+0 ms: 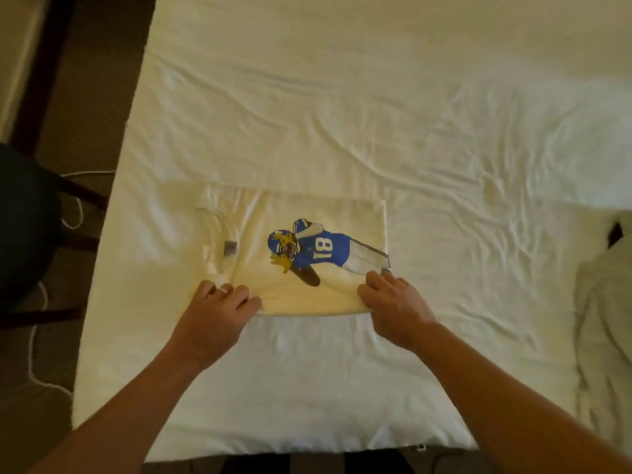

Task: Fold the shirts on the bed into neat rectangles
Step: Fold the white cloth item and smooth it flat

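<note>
A cream shirt [328, 213] lies folded into a rectangle on the white bed [342, 97], collar to the left. Its print shows a football player in a blue jersey numbered 18. My left hand [219, 309] grips the shirt's near left corner, fingers curled over the fold. At the near right corner my right hand [393, 302] pinches the edge, with a ring on one finger. Both hands sit on the near edge of the shirt.
A pale grey garment [605, 336] lies crumpled at the bed's right side, with something dark [615, 232] above it. A dark chair [27, 227] and a white cable [73, 213] are on the carpet left of the bed. The bed's near edge [307, 451] runs below my arms.
</note>
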Demonstrator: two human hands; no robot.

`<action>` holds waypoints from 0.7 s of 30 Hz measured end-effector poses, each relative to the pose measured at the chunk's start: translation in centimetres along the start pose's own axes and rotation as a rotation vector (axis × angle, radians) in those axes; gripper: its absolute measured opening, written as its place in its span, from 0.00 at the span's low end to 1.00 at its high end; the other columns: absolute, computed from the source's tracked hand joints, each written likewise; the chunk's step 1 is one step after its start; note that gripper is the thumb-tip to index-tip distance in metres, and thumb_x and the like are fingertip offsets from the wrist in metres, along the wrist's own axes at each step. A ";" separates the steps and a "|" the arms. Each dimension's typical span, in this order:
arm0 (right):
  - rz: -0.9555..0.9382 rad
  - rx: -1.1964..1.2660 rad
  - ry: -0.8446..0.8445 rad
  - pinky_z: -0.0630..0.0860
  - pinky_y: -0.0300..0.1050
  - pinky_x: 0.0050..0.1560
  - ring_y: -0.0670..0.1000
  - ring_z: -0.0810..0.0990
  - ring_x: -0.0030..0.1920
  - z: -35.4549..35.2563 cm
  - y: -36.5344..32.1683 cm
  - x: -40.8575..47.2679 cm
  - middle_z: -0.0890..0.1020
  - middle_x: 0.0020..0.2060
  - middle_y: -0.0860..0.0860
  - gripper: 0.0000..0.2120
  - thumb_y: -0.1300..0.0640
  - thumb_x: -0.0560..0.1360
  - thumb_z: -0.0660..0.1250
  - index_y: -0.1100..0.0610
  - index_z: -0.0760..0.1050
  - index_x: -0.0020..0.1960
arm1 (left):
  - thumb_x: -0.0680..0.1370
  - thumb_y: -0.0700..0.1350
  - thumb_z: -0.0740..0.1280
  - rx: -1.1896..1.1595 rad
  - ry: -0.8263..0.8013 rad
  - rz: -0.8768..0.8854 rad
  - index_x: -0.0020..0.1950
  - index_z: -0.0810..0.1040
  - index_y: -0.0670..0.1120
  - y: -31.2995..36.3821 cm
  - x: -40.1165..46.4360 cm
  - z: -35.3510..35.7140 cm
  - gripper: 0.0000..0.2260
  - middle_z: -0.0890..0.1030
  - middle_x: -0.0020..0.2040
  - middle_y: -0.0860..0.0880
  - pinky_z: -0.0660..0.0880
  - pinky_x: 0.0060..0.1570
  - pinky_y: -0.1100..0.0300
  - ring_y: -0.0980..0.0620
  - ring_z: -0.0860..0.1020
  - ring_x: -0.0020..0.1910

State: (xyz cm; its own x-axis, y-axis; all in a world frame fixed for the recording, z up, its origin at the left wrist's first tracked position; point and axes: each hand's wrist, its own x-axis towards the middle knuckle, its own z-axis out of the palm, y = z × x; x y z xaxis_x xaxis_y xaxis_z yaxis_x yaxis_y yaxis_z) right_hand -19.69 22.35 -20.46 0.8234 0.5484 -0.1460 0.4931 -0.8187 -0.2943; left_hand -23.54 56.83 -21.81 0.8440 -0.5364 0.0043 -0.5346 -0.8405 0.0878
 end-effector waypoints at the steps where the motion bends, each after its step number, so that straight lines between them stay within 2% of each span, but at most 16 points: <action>1: -0.005 0.004 -0.072 0.77 0.46 0.31 0.53 0.79 0.34 1.6 -0.8 -2.0 0.77 0.38 0.50 0.24 0.63 0.53 0.82 0.52 0.74 0.42 | 0.73 0.38 0.70 -0.024 -0.053 0.003 0.49 0.82 0.47 1.5 -1.9 1.1 0.08 0.78 0.42 0.47 0.67 0.41 0.50 0.43 0.77 0.35; 3: 0.007 0.040 -0.261 0.80 0.45 0.37 0.51 0.80 0.36 3.1 -2.2 -4.8 0.78 0.40 0.48 0.22 0.58 0.55 0.81 0.50 0.74 0.44 | 0.73 0.41 0.66 -0.087 -0.146 -0.005 0.48 0.82 0.47 4.2 -4.4 2.1 0.07 0.79 0.43 0.48 0.67 0.43 0.50 0.43 0.78 0.35; 4: 0.026 0.050 -0.344 0.81 0.47 0.43 0.51 0.80 0.40 3.4 -2.5 -5.7 0.79 0.42 0.47 0.17 0.55 0.60 0.78 0.50 0.75 0.45 | 0.73 0.45 0.64 -0.128 -0.179 -0.028 0.46 0.82 0.48 5.3 -4.9 2.1 0.07 0.79 0.42 0.48 0.68 0.44 0.49 0.43 0.78 0.35; 5: 0.047 0.063 -0.416 0.80 0.50 0.50 0.51 0.79 0.43 3.5 -2.6 -6.2 0.79 0.44 0.48 0.11 0.52 0.66 0.72 0.51 0.76 0.47 | 0.73 0.48 0.63 -0.167 -0.196 -0.058 0.43 0.82 0.48 6.1 -4.8 1.8 0.09 0.78 0.40 0.49 0.68 0.45 0.49 0.44 0.77 0.34; 6: 0.070 0.122 -0.439 0.79 0.51 0.52 0.52 0.78 0.44 3.5 -2.6 -6.2 0.79 0.44 0.48 0.10 0.49 0.70 0.65 0.52 0.77 0.47 | 0.73 0.51 0.64 -0.200 -0.184 -0.090 0.40 0.81 0.48 6.5 -4.2 1.4 0.10 0.77 0.38 0.49 0.68 0.46 0.48 0.44 0.76 0.34; 7: 0.076 0.194 -0.374 0.80 0.53 0.49 0.52 0.77 0.42 3.4 -2.7 -5.7 0.80 0.42 0.49 0.13 0.48 0.71 0.60 0.54 0.78 0.45 | 0.73 0.51 0.64 -0.221 -0.148 -0.119 0.38 0.80 0.47 6.6 -3.2 1.1 0.10 0.77 0.38 0.49 0.68 0.46 0.48 0.43 0.76 0.35; 9: 0.047 0.225 -0.127 0.80 0.52 0.42 0.53 0.76 0.38 3.8 -2.6 -3.9 0.79 0.39 0.52 0.13 0.49 0.72 0.60 0.56 0.78 0.43 | 0.74 0.50 0.64 -0.218 -0.044 -0.156 0.42 0.81 0.45 6.2 -0.7 0.8 0.10 0.80 0.42 0.47 0.69 0.47 0.47 0.42 0.77 0.39; 11: 0.056 0.178 0.044 0.79 0.52 0.44 0.55 0.78 0.43 4.5 -2.4 -1.1 0.80 0.46 0.55 0.13 0.50 0.75 0.62 0.58 0.78 0.50 | 0.77 0.51 0.65 -0.172 -0.015 -0.182 0.56 0.83 0.44 5.4 2.3 1.4 0.15 0.82 0.56 0.44 0.71 0.53 0.45 0.40 0.79 0.51; 12: 0.089 0.153 0.070 0.79 0.54 0.48 0.57 0.78 0.49 4.5 -2.5 0.6 0.79 0.52 0.56 0.16 0.49 0.76 0.61 0.59 0.78 0.55 | 0.78 0.54 0.64 -0.152 -0.060 -0.200 0.65 0.80 0.44 4.9 3.8 1.9 0.20 0.79 0.65 0.42 0.70 0.58 0.42 0.39 0.77 0.59; 14: 0.172 0.097 -0.008 0.73 0.58 0.61 0.60 0.73 0.64 4.8 -2.6 3.5 0.73 0.69 0.57 0.23 0.44 0.80 0.56 0.55 0.72 0.69 | 0.81 0.61 0.58 -0.141 -0.210 -0.252 0.78 0.67 0.47 3.7 6.3 3.1 0.29 0.66 0.78 0.41 0.64 0.68 0.38 0.37 0.66 0.74; 16: 0.230 0.038 -0.171 0.61 0.59 0.72 0.59 0.57 0.78 5.5 -2.5 5.2 0.56 0.80 0.54 0.28 0.39 0.83 0.48 0.49 0.58 0.80 | 0.82 0.65 0.49 -0.128 -0.314 -0.340 0.83 0.53 0.53 1.7 7.5 4.6 0.32 0.52 0.84 0.45 0.54 0.75 0.36 0.39 0.53 0.81; 18: 0.251 0.005 -0.258 0.50 0.59 0.77 0.55 0.45 0.81 6.6 -2.0 5.3 0.43 0.82 0.48 0.31 0.34 0.82 0.42 0.43 0.45 0.82 | 0.82 0.67 0.44 -0.114 -0.363 -0.515 0.83 0.46 0.57 -1.3 7.7 5.6 0.31 0.44 0.84 0.51 0.46 0.76 0.36 0.43 0.45 0.82; 19: 0.258 0.002 -0.276 0.47 0.58 0.77 0.54 0.41 0.81 6.8 -1.6 5.0 0.40 0.82 0.46 0.32 0.32 0.81 0.41 0.41 0.42 0.82 | 0.82 0.67 0.44 -0.103 -0.373 -0.603 0.83 0.46 0.57 -2.7 7.4 5.7 0.31 0.44 0.84 0.52 0.44 0.76 0.36 0.44 0.43 0.82; 21: 0.273 0.010 -0.281 0.45 0.58 0.77 0.53 0.39 0.81 6.5 -0.9 4.2 0.38 0.81 0.45 0.32 0.31 0.81 0.42 0.39 0.41 0.81 | 0.82 0.67 0.47 -0.079 -0.346 -0.710 0.83 0.49 0.57 -4.1 6.6 5.4 0.30 0.46 0.84 0.52 0.45 0.75 0.36 0.43 0.45 0.82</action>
State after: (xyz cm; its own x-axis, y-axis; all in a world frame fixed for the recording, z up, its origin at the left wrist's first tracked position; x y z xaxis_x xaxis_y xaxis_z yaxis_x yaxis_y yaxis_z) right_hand -18.49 26.50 -27.00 0.8142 0.3372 -0.4726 0.2627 -0.9399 -0.2180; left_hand -16.00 56.34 -27.50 0.9138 0.1213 -0.3876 0.1415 -0.9896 0.0241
